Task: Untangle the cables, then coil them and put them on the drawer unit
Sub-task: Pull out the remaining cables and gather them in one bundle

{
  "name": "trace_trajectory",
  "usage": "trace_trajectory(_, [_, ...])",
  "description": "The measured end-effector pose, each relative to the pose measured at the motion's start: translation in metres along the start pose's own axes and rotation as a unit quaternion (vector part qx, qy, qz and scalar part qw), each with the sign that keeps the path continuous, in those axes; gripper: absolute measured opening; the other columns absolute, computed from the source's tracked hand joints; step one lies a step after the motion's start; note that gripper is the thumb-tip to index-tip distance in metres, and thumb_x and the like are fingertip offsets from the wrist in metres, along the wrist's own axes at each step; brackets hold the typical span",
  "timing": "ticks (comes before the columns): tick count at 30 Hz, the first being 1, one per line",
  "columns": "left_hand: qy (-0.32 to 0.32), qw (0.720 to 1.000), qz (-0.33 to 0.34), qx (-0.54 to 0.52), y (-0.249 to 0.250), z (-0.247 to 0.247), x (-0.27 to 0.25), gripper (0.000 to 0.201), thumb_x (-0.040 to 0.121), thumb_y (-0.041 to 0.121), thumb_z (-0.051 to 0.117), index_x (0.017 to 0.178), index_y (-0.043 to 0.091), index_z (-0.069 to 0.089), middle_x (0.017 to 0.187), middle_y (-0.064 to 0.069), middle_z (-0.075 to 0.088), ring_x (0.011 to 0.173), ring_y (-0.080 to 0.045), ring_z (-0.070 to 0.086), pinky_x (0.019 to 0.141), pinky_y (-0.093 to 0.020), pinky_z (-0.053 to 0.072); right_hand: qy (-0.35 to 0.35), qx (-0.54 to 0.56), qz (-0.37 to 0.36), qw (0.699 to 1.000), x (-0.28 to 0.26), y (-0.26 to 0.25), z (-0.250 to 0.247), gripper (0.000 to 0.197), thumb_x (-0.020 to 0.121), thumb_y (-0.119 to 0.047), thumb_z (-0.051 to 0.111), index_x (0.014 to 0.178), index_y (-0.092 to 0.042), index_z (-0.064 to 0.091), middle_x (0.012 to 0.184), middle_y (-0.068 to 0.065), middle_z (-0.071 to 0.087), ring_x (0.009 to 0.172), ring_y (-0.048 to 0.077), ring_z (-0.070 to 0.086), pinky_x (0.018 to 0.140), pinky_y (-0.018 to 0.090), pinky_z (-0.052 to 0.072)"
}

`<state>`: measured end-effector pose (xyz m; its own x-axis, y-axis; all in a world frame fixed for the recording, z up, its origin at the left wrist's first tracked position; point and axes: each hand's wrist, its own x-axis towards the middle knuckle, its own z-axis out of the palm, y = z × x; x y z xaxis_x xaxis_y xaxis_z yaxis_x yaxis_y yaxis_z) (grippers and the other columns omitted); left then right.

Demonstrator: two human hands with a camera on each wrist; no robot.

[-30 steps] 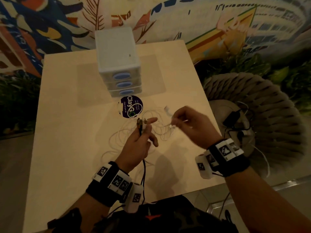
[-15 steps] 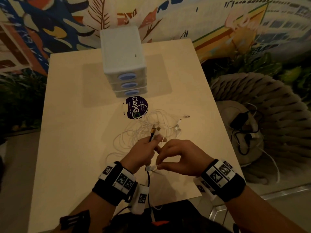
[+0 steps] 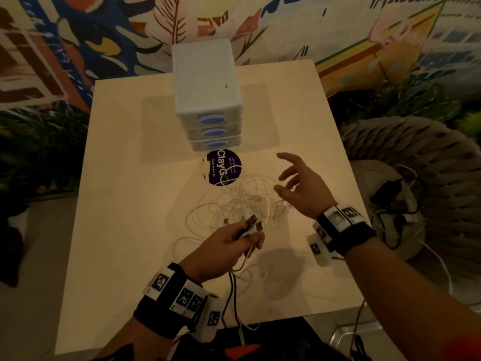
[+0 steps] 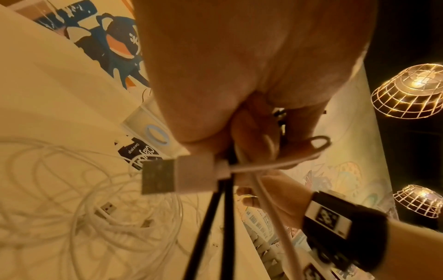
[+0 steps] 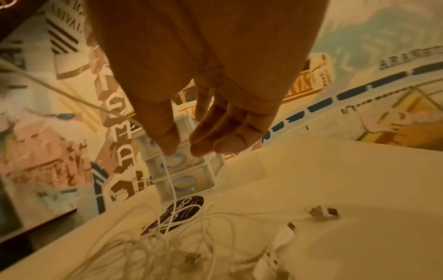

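A tangle of white cables point(image 3: 242, 199) point(image 4: 72, 208) point(image 5: 179, 236) lies on the table in front of the white three-drawer unit point(image 3: 205, 82) point(image 5: 182, 170). My left hand point(image 3: 247, 234) point(image 4: 251, 147), near the table's front, grips a white USB plug point(image 4: 177, 174) together with a black cable point(image 4: 210, 227), which hangs down in two strands. My right hand point(image 3: 289, 175) point(image 5: 184, 144) hovers over the tangle's right side with its fingers spread. A thin white strand point(image 5: 170, 176) drapes past its thumb and hangs down into the pile.
A round purple sticker point(image 3: 223, 166) lies between the drawer unit and the tangle. Right of the table point(image 3: 125, 230) stands a woven chair point(image 3: 416, 157) holding a black charger with cords point(image 3: 387, 194). Loose plugs point(image 5: 323, 212) lie on the table's right part.
My right hand left the left hand, where it was pinching a white plug, and moved up and right over the tangle, now spread. The left hand now holds that white plug too.
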<state>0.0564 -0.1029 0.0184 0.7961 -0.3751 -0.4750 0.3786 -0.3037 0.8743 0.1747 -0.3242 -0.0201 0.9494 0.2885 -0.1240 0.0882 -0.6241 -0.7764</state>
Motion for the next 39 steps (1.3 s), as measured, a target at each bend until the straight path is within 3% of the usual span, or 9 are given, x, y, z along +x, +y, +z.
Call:
trace_trajectory(2, [-0.024, 0.999, 0.025, 0.012, 0.002, -0.002, -0.006, 0.031, 0.107, 0.035, 0.048, 0.082, 0.024, 0.063, 0.067, 0.006, 0.053, 0.053, -0.008, 0.043, 0.056, -0.02, 0.036, -0.083, -0.063, -0.007, 0.995, 0.02, -0.006, 0.006, 0.069, 0.085, -0.041, 0.077, 0.144, -0.044, 0.04, 0.101, -0.015, 0.063, 0.077, 0.003, 0.066, 0.072, 0.026, 0.053])
trace_trajectory(6, [-0.038, 0.998, 0.048, -0.003, 0.003, -0.003, -0.011, 0.029, 0.107, 0.03, 0.047, 0.085, 0.018, 0.063, 0.066, 0.003, 0.053, 0.054, -0.007, 0.044, 0.058, -0.015, 0.037, -0.178, -0.169, -0.007, 0.969, 0.046, -0.013, 0.028, 0.027, 0.097, -0.043, 0.063, 0.12, -0.03, 0.068, 0.104, -0.006, 0.072, 0.092, 0.015, 0.065, 0.09, 0.035, 0.052])
trace_trajectory(9, [0.01, 1.0, 0.011, -0.026, -0.005, -0.005, -0.01, 0.033, 0.106, 0.037, 0.047, 0.091, 0.017, 0.068, 0.065, 0.002, 0.053, 0.052, -0.012, 0.043, 0.056, -0.019, 0.037, -0.143, -0.133, -0.001, 0.981, 0.051, -0.012, 0.035, 0.02, 0.1, -0.03, 0.059, 0.108, -0.022, 0.075, 0.097, -0.004, 0.075, 0.091, 0.015, 0.068, 0.089, 0.033, 0.052])
trace_trajectory(19, [0.238, 0.964, -0.069, -0.093, -0.047, -0.014, 0.031, 0.022, 0.104, 0.039, 0.053, 0.124, 0.033, 0.06, 0.064, 0.009, 0.054, 0.042, -0.004, 0.04, 0.046, -0.025, 0.035, -0.07, -0.042, -0.025, 0.996, 0.041, -0.008, 0.025, 0.018, 0.098, -0.035, 0.063, 0.104, -0.027, 0.078, 0.082, -0.013, 0.073, 0.083, 0.009, 0.07, 0.083, 0.034, 0.054])
trace_trajectory(22, [0.26, 0.963, -0.059, -0.045, -0.052, -0.013, 0.048, 0.031, 0.096, 0.034, 0.067, 0.126, 0.034, 0.057, 0.092, 0.015, 0.068, 0.06, 0.007, 0.058, 0.056, -0.013, 0.045, -0.071, -0.04, -0.031, 0.996, 0.037, -0.009, 0.025, 0.018, 0.099, -0.035, 0.063, 0.106, -0.028, 0.077, 0.083, -0.016, 0.072, 0.085, 0.007, 0.07, 0.084, 0.033, 0.054])
trace_trajectory(24, [0.238, 0.97, -0.039, -0.034, -0.058, -0.01, 0.059, 0.045, 0.091, 0.032, 0.073, 0.133, 0.032, 0.057, 0.108, 0.02, 0.069, 0.086, 0.014, 0.063, 0.075, -0.012, 0.049, -0.07, -0.034, -0.025, 0.997, 0.035, -0.008, 0.025, 0.017, 0.099, -0.036, 0.063, 0.107, -0.03, 0.077, 0.084, -0.017, 0.071, 0.088, 0.008, 0.069, 0.085, 0.033, 0.054])
trace_trajectory(28, [0.176, 0.981, -0.034, 0.077, -0.063, -0.006, 0.074, 0.06, 0.087, 0.035, 0.076, 0.141, 0.034, 0.05, 0.123, 0.02, 0.063, 0.113, -0.004, 0.062, 0.095, -0.024, 0.046, -0.071, -0.011, -0.012, 0.997, 0.032, -0.008, 0.023, 0.016, 0.098, -0.037, 0.064, 0.106, -0.031, 0.077, 0.089, -0.015, 0.074, 0.092, 0.01, 0.07, 0.089, 0.038, 0.055])
trace_trajectory(32, [0.162, 0.968, -0.071, 0.18, -0.06, -0.005, 0.075, 0.076, 0.088, 0.03, 0.073, 0.153, 0.025, 0.033, 0.113, 0.006, 0.059, 0.097, -0.017, 0.061, 0.083, -0.027, 0.045, -0.061, -0.006, -0.019, 0.998, 0.031, -0.006, 0.019, 0.017, 0.098, -0.038, 0.064, 0.106, -0.03, 0.077, 0.095, -0.01, 0.076, 0.093, 0.013, 0.07, 0.089, 0.043, 0.055])
trace_trajectory(39, [0.177, 0.961, -0.109, 0.182, -0.079, -0.013, 0.083, 0.026, 0.092, 0.023, 0.063, 0.109, 0.018, 0.045, 0.086, -0.003, 0.064, 0.073, -0.027, 0.06, 0.057, -0.035, 0.041, -0.022, 0.012, -0.022, 0.999, 0.027, 0.005, 0.01, 0.016, 0.097, -0.037, 0.066, 0.104, -0.029, 0.078, 0.094, -0.013, 0.076, 0.092, 0.01, 0.071, 0.088, 0.043, 0.056])
